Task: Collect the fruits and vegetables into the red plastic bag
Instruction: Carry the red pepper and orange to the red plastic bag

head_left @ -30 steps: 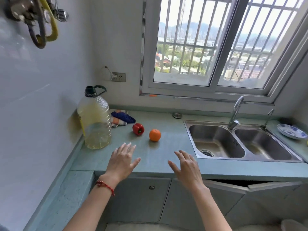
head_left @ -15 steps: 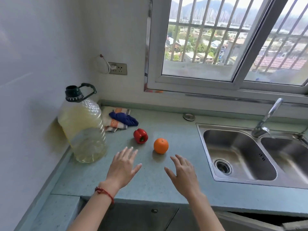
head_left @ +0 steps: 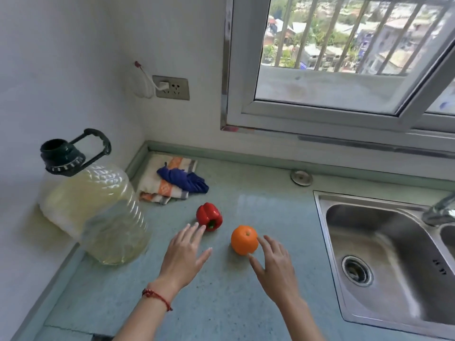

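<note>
A red bell pepper (head_left: 209, 216) lies on its side on the pale green counter (head_left: 258, 203). An orange (head_left: 244, 239) sits just to its right. My left hand (head_left: 184, 254) is open, fingers spread, with the fingertips right at the pepper's near side. My right hand (head_left: 273, 262) is open too, its fingers at the orange's right and lower edge, holding nothing. No red plastic bag is in view.
A big clear oil jug (head_left: 98, 212) with a dark cap stands at the left by the wall. Folded striped cloths with a blue rag (head_left: 182, 179) lie in the back corner. A steel sink (head_left: 384, 254) with a tap fills the right side.
Both hands have moved forward over the counter, the left up to the pepper and the right up to the orange. The camera has come closer and tilted down.
</note>
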